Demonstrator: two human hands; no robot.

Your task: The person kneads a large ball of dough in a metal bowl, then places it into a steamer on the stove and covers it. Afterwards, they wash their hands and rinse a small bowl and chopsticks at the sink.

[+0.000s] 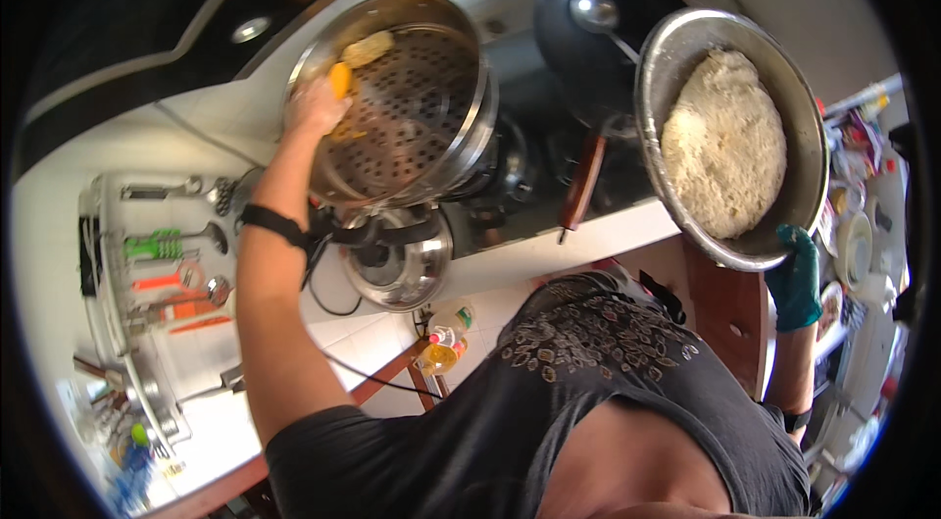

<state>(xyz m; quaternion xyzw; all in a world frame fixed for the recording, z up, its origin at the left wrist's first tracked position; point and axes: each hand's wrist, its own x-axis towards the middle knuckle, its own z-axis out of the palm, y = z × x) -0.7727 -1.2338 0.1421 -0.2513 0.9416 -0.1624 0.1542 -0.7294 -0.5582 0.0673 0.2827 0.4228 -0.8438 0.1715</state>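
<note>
My bare left hand [320,106], dusted pale, reaches into a large metal steamer pot [464,26] with a perforated tray [434,89]. Its fingers are curled and blurred against a smooth yellow piece [340,80] by the pot's wall; whether they grip it is unclear. Just beyond lies a pale, rough lump [369,48], and small yellow bits show below the hand. At the right, my right hand [795,284], in a green glove, grips the rim of a tilted metal bowl [805,151]. A big mass of pale, sticky dough [724,144] fills much of that bowl.
A black wok [559,41] with a wooden handle [584,188] and a ladle [594,10] sits between pot and bowl. Below the pot lies a glass lid [401,265]. Utensils hang at left above a counter; oil bottles [441,353] stand low. A dark range hood [184,26] overhangs upper left.
</note>
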